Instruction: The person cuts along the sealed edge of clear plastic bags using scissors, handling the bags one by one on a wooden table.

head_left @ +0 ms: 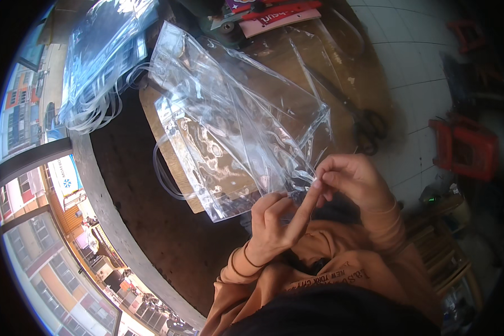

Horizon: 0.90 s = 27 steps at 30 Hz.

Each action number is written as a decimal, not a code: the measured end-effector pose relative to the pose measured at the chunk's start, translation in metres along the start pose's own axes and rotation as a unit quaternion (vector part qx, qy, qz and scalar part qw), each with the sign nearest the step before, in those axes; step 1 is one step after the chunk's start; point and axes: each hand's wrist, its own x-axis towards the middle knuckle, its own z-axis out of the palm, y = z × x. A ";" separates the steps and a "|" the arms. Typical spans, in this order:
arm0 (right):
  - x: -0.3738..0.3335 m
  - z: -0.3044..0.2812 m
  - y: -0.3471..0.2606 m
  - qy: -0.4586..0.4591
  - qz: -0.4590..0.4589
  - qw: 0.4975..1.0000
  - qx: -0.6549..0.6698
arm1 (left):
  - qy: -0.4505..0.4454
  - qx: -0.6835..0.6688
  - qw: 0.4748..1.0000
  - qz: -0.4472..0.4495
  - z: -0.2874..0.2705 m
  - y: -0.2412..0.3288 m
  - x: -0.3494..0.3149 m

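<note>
A clear plastic bag, creased and shiny, lies spread over the wooden table in front of me. My left hand is closed on its near edge, with the index finger stretched toward my other hand. My right hand is closed in a pinch at that fingertip, beside the bag's near corner. What the right fingers hold, if anything, is too small to make out. Black-handled scissors lie on the table beyond my right hand.
A stack of clear bags with looped tube handles is at the far left. Red-handled pliers or a similar tool lie on a pink packet at the back. A red plastic stool stands on the tiled floor at right.
</note>
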 end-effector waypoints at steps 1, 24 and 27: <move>0.000 0.002 -0.002 0.006 0.000 1.000 0.000 | 0.007 -0.007 1.000 -0.005 0.000 0.000 0.000; -0.004 0.011 -0.006 0.015 -0.054 0.995 -0.079 | 0.038 -0.020 0.999 -0.011 -0.007 -0.007 -0.003; -0.005 0.011 -0.010 0.018 -0.054 0.994 -0.092 | 0.042 -0.018 0.999 -0.009 -0.010 -0.007 0.000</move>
